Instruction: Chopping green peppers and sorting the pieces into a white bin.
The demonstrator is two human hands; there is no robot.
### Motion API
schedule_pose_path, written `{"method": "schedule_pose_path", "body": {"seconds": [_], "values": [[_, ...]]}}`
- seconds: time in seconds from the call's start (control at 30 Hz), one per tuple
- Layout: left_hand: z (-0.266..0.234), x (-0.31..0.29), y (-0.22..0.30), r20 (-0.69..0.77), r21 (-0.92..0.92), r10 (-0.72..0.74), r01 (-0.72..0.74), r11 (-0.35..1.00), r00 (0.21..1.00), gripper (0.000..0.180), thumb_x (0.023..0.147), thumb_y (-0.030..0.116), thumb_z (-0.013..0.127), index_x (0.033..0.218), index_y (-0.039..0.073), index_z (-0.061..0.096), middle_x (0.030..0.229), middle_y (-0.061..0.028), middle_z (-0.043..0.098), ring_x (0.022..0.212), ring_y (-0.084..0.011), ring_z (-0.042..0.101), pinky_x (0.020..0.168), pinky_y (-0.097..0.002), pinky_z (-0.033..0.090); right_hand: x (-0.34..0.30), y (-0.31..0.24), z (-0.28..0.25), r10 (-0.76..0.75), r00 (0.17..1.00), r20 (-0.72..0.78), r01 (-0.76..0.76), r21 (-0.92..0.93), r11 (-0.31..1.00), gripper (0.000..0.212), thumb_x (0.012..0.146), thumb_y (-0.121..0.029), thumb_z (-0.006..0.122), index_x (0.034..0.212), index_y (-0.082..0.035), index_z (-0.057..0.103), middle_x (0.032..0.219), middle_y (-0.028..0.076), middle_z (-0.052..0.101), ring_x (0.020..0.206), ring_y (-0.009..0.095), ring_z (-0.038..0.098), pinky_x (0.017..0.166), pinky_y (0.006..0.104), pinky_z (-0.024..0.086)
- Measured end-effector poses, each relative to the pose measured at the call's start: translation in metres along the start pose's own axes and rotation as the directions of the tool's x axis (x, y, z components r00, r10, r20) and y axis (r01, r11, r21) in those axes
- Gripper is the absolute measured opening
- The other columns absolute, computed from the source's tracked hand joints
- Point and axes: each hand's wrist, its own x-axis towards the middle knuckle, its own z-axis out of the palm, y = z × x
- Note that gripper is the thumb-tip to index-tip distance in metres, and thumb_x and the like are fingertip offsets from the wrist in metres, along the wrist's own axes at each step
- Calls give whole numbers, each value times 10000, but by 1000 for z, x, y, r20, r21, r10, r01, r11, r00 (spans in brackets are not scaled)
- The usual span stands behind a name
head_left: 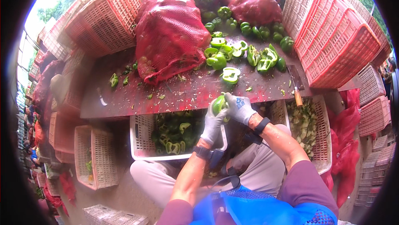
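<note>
My left hand (213, 126), in a pale grey glove, is closed round a green bell pepper (217, 105) just off the near table edge. From the right, my gloved right hand (239, 108) is closed on the same pepper, and its fingertips are partly hidden. A halved pepper (230, 75) lies cut side up on the table beyond my hands. Behind it are more cut peppers (263, 59) and a group of whole green peppers (224, 13). Below my left hand, a white crate (137, 142) holds pepper pieces (176, 135).
A knife with a wooden handle (298, 97) lies at the table's right edge; a small blade (102, 98) lies at left. Red mesh sacks (168, 29) fill the back. Pink crates (332, 34) flank the table (120, 96). A crate of pale trimmings (302, 121) stands by my right knee.
</note>
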Motion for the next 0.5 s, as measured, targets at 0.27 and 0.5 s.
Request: {"method": "schedule_pose_path", "body": {"seconds": [0.27, 0.5], "values": [[-31, -21, 9, 51, -42, 2, 0, 999, 999, 545, 849, 123, 658, 1380, 18, 590, 1253, -67, 668, 1140, -159, 636, 1009, -311, 513, -12, -2, 20, 3, 998, 68, -28, 369, 929, 348, 862, -356, 704, 1012, -50, 634, 889, 167, 734, 867, 326, 725, 768, 436, 549], [-34, -40, -9, 230, -478, -93, 196, 856, 969, 552, 873, 158, 637, 1395, -2, 560, 1273, -100, 662, 1122, -209, 669, 979, -362, 563, -43, 6, -3, 40, 932, 360, -362, 927, 96, 170, 952, -239, 689, 1061, -120, 634, 854, -56, 629, 667, 25, 538, 513, 209, 377]]}}
